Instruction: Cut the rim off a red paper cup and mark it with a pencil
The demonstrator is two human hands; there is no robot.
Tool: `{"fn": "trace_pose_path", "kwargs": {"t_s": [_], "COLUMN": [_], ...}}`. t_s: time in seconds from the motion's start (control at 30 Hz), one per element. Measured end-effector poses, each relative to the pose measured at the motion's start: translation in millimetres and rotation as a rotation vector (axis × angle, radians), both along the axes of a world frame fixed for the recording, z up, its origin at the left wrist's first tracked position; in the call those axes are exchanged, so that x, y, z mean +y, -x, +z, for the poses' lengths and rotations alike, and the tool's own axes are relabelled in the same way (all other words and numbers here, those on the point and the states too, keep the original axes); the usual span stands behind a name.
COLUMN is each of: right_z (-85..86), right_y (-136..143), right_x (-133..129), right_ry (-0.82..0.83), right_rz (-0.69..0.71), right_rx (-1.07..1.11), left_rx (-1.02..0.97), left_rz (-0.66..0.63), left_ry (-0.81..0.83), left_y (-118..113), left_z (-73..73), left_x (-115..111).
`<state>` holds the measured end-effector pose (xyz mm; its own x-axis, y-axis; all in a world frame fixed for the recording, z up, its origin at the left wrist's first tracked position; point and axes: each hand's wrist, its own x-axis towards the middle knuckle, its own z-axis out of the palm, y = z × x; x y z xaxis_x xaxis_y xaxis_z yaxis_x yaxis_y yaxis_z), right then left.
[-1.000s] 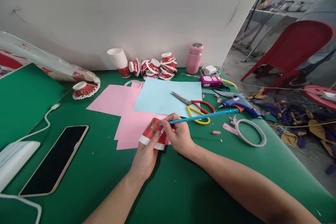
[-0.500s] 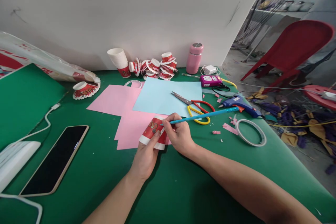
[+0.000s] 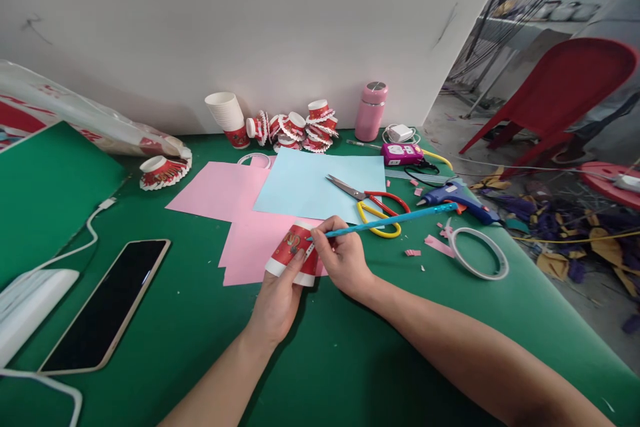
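Observation:
A red and white paper cup [image 3: 289, 248] lies tilted in my left hand [image 3: 278, 303], whose fingers close around its lower side with the thumb on top. My right hand [image 3: 345, 257] pinches a long blue pen [image 3: 390, 220], its tip at the cup's printed side. Whether the tip touches the cup, I cannot tell. Beneath the cup lie pink paper sheets [image 3: 240, 247]. Just beyond my right hand, scissors [image 3: 365, 199] with red and yellow handles rest open, partly on a light blue sheet [image 3: 310, 177].
Along the wall stand stacked cups [image 3: 225, 113], several cut cups [image 3: 300, 127] and a pink thermos [image 3: 371, 113]. To the right are a blue glue gun [image 3: 457, 199], a tape roll [image 3: 479, 252] and pink scraps. A phone [image 3: 107, 303] and a white power bank [image 3: 35, 307] lie left.
Both hands keep their hold on the cup and the pen. The pen has tilted very slightly; otherwise the scene looks the same.

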<state>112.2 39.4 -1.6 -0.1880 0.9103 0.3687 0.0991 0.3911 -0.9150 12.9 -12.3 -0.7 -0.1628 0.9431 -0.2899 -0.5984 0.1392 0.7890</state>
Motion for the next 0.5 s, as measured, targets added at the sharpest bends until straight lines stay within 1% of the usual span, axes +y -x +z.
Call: {"fn": "trace_pose_path", "kwargs": {"t_s": [0.2,0.5], "right_z": [0.2,-1.5], "right_y": [0.0,2.6], "right_x": [-0.4,0.3], "right_ry": [0.020,-0.009], "right_rz": [0.007,0.000], "right_rx": [0.014,0.016], "left_rx": [-0.006,0.005], "left_rz": [0.010,0.012], "left_ry": [0.007,-0.001], "left_y": [-0.5,-0.5], "left_z": [0.5,-0.3], "left_x": [0.4,0.2]}}
